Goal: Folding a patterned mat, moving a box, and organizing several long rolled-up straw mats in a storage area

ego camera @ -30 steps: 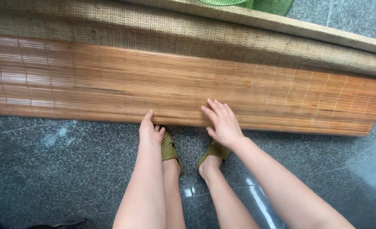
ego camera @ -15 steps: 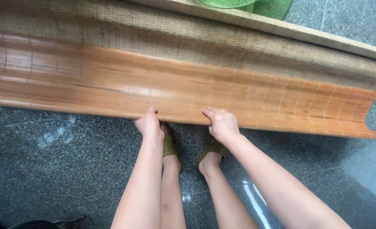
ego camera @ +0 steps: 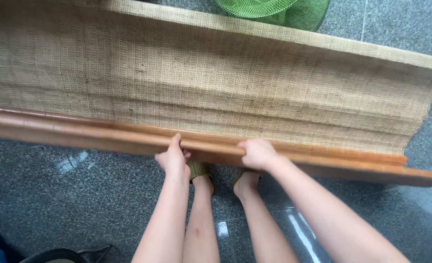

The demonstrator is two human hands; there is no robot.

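Observation:
A long bamboo mat (ego camera: 235,87) lies across the speckled grey floor in front of me, its pale woven backing facing up. Its near edge (ego camera: 79,134), with the orange-brown slatted face, is lifted off the floor and folded up towards me. My left hand (ego camera: 173,158) grips this raised edge near the middle, thumb on top. My right hand (ego camera: 257,153) grips the same edge a little to the right, fingers curled over it. My feet in olive woven sandals (ego camera: 199,170) stand just under the lifted edge.
A green mesh object (ego camera: 274,9) sits on the floor beyond the mat's far edge. A dark object (ego camera: 55,255) shows at the bottom left corner. Polished grey stone floor (ego camera: 79,204) surrounds my legs.
Both hands went from resting flat on the mat's near edge to gripping it, and lifted it up and over, so the orange face turned away and the pale backing now shows.

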